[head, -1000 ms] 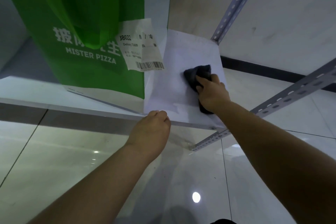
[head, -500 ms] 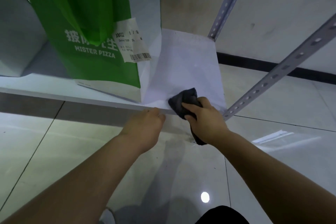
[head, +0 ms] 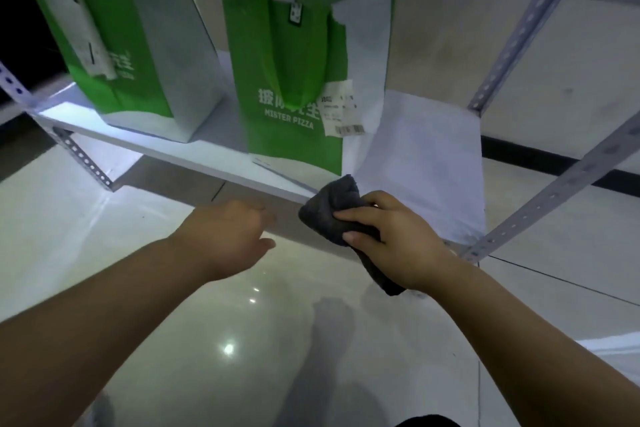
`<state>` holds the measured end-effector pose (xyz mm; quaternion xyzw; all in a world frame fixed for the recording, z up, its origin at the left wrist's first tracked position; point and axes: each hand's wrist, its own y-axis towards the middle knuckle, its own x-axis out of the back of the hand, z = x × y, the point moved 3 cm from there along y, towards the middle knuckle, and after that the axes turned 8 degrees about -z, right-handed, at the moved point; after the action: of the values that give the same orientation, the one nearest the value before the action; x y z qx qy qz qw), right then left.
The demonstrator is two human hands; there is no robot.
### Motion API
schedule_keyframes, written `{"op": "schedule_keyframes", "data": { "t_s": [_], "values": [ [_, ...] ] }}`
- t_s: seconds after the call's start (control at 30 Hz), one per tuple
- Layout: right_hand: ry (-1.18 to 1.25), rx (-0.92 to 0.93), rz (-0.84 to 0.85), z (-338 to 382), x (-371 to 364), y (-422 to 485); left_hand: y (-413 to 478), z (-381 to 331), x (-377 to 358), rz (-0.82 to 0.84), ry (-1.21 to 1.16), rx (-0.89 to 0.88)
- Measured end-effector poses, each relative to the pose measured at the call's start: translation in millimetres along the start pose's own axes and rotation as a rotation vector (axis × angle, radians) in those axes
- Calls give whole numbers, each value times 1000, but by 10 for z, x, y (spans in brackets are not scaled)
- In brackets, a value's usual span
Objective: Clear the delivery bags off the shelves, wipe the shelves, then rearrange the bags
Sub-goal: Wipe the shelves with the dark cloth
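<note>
Nearest: right hand (head: 398, 239) is curled round a dark grey cloth (head: 332, 215). Thumb and fingers are clamped on the bunched middle, one tail is left hanging below the palm, and the wad sticks out ahead of the knuckles. The wad is held at the front edge of the shelf (head: 433, 156). Whether it is pressed on the board or just off the lip cannot be told.

Left hand (head: 225, 236) is just to the left of the cloth, in front of and slightly below the shelf edge. Fingers are loosely curled and nothing is held. The fingertips are blurred, so contact with the edge cannot be confirmed.

Just beyond the cloth, a bare white stretch of shelf is seen ahead of the right hand, running back to the wall.

Ahead of the left hand and slightly right of it, a green Mister Pizza bag (head: 287, 80) stands upright on the same shelf, with a printed receipt label (head: 341, 107) on its front. Its near corner is close to the cloth. Further left and back is a second green bag (head: 131, 38), also upright and apart from the first.

Status, as a judgement:
- Clearing: not done on this shelf, or the bags are already put back. Which it is cannot be told.
- Wiping: in hand. Only the bare right end is reachable with both bags standing.
- Left: the board under both bags, any other shelves, and the final rearranging.
- Overall it is judged mid-task, not near the end.
</note>
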<state>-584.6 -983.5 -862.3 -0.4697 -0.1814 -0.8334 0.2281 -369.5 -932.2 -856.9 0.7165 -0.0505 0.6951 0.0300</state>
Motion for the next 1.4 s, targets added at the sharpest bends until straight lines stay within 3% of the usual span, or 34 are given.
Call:
{"op": "schedule_keyframes", "data": {
  "t_s": [0.3, 0.67, 0.83, 1.13, 1.4],
  "values": [
    [-25, 0, -96, 1003, -420, 710, -280, 1230, 94, -116, 31, 77],
    [-56, -238, -392, 1837, -1160, 1621, -350, 3031, -160, -196, -88, 90],
    [-88, -379, -450, 2151, -1314, 1931, -134, 3665, -158, -182, -149, 55],
    [-157, -609, -513, 2565, -1363, 2144, 284, 4322, -24, -117, -363, 15],
    [-91, -667, -560, 2459, -1542, 2270, 718, 4709, -168, -241, -465, 228]
  ]
}}
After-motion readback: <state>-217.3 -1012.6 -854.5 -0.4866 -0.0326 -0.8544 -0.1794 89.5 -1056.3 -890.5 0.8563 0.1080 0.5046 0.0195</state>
